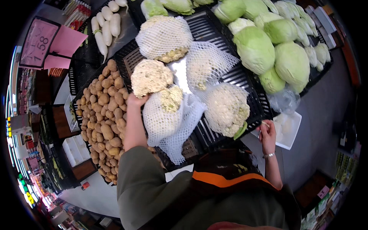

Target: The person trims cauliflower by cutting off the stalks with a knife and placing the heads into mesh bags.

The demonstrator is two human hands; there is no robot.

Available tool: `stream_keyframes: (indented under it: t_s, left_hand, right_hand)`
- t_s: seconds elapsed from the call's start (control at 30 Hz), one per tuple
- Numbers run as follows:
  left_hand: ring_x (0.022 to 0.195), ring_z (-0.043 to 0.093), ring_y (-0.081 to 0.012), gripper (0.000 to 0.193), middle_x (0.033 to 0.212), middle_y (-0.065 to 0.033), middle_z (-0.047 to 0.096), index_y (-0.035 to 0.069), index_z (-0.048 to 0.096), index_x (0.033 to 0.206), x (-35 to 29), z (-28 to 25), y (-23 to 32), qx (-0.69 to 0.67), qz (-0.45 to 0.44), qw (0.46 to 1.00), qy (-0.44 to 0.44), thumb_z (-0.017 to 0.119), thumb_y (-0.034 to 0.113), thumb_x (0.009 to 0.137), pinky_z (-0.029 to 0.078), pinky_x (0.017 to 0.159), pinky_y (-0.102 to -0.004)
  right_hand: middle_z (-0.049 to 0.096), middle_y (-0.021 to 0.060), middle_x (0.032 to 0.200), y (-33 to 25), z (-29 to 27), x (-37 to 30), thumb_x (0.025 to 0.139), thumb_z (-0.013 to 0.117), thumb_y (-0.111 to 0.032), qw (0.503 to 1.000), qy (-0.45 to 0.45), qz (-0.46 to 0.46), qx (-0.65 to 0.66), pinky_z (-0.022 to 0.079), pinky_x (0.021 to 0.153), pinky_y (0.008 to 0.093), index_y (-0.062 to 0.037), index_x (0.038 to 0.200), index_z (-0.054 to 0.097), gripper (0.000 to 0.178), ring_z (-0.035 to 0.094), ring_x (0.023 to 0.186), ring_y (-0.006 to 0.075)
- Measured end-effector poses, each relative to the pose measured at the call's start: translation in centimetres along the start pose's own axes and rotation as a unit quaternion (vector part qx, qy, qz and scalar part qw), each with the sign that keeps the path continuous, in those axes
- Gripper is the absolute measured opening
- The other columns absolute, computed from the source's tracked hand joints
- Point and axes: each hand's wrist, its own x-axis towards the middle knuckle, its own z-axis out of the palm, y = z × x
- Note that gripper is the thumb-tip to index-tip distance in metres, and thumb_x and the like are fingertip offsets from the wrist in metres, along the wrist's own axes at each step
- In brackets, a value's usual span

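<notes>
My left hand [137,100] grips a bare cauliflower [151,78] from its near side, and most of the fingers are hidden beneath it. Around it in the black crate [209,27] lie several more cauliflowers in white foam netting: one [165,36] beyond, one [163,115] nearer me, one [201,69] to the right. Another cauliflower [227,109], with a green leaf at its base, sits near the crate's right corner. Just outside that corner is my right hand [267,132], its fingers pinched around something small and pale that I cannot make out.
Potatoes [105,111] fill the left side of the stand. White radishes [109,28] lie beyond them by a pink price sign [38,42]. Green cabbages [264,53] are heaped at the far right. Below them are a clear plastic bag [283,100] and a white box [293,130].
</notes>
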Motion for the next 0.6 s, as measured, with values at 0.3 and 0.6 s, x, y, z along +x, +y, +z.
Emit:
stream_keyframes:
  t_s: [0.3, 0.6]
  left_hand:
    - [0.138, 0.025, -0.0328, 0.061, 0.149, -0.0181, 0.027, 0.0, 0.02, 0.146, -18.4, 7.7, -8.3, 0.277, 0.258, 0.925, -0.021, 0.041, 0.035, 0.1, 0.023, 0.113, -0.0523]
    - [0.112, 0.054, -0.0202, 0.043, 0.127, -0.0104, 0.049, 0.005, 0.038, 0.135, -28.9, 3.8, -34.6, 0.284, 0.05, 0.927, -0.239, 0.054, 0.016, 0.097, 0.046, 0.096, -0.0379]
  right_hand:
    - [0.064, 0.0047, 0.087, -1.1, 0.3, 0.5, 0.096, 0.056, -0.016, 0.991, -0.108, 0.024, 0.077, 0.031, 0.04, 0.0179, -0.0066, 0.107, 0.054, 0.015, 0.043, 0.048, 0.0033]
    - [0.062, 0.0092, 0.092, -4.5, 5.5, -3.7, 0.083, 0.063, -0.003, 0.848, -0.211, -0.445, -0.194, 0.051, 0.057, 0.0309, -0.0054, 0.109, 0.063, 0.026, 0.063, 0.065, 0.0219]
